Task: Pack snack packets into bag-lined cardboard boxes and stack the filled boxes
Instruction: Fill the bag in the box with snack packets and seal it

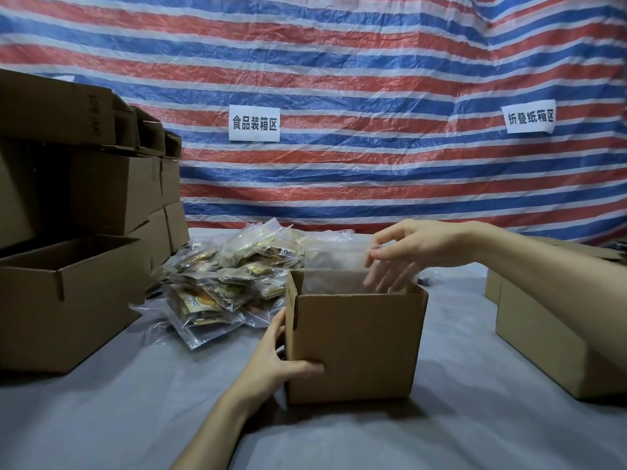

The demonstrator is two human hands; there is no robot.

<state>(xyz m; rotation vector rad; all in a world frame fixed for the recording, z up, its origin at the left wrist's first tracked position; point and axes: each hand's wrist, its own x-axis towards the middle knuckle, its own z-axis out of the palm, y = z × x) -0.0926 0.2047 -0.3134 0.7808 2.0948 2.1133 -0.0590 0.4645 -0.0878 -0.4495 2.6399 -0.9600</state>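
An open cardboard box (356, 344) stands on the grey table in front of me. A clear plastic bag (334, 268) lines it and sticks up above its rim. My left hand (271, 361) grips the box's near left corner, thumb across the front face. My right hand (403, 254) reaches over the top, its fingers spread inside the mouth of the bag. A heap of snack packets (230, 283) in clear wrappers lies on the table just left of and behind the box.
Stacked cardboard boxes (95, 178) fill the left side, with an open one (68, 300) in front. More boxes (559, 337) sit at the right. A red, white and blue striped tarp (373, 79) with two paper signs hangs behind the table.
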